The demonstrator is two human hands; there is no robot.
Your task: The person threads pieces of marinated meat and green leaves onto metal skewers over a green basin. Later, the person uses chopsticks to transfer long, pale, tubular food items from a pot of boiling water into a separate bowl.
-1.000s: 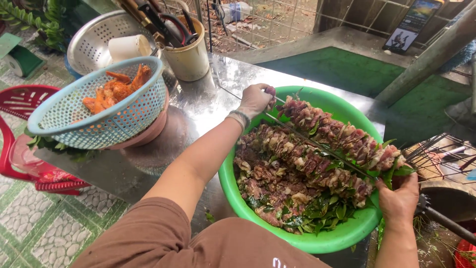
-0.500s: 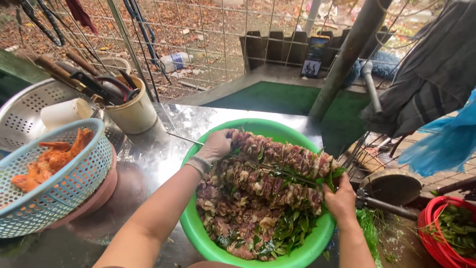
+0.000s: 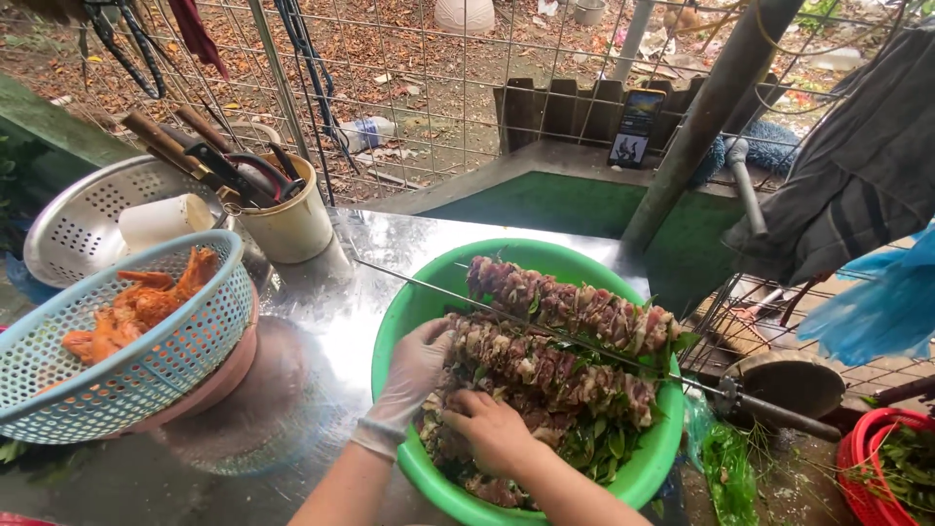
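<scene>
Marinated meat (image 3: 506,390), chopped pieces mixed with green leaves, heaped inside a green plastic basin (image 3: 399,321) on a shiny metal table (image 3: 321,321); two loaded skewers (image 3: 575,312) of the same meat lie across the basin, their thin metal rods running out over its left rim and past its right rim.

Left hand (image 3: 419,365), in a thin clear glove; fingers curled down into the heap at the basin's left side, closed loosely around pieces of meat.

Right hand (image 3: 492,429), bare; resting on the heap just beside the left hand, fingers bent inward and gripping meat; whether anything is lifted, cannot tell.

Blue plastic basket (image 3: 185,360), left of the basin and apart from it, sitting in a pink bowl (image 3: 209,385); holds orange-red pieces of food (image 3: 136,312).

Perforated metal colander (image 3: 88,219), behind the basket, tilted; a white cup (image 3: 161,219) lies in it.

Cream tub (image 3: 287,224), upright at the table's back edge, between colander and basin; filled with knives and scissors (image 3: 219,161), handles up.

Wire mesh fence (image 3: 409,78), behind the table; leaf-strewn ground beyond it.

Phone (image 3: 635,129), propped upright on a ledge behind the basin.

Red basket (image 3: 842,458), lower right, off the table; holds green leaves.
</scene>
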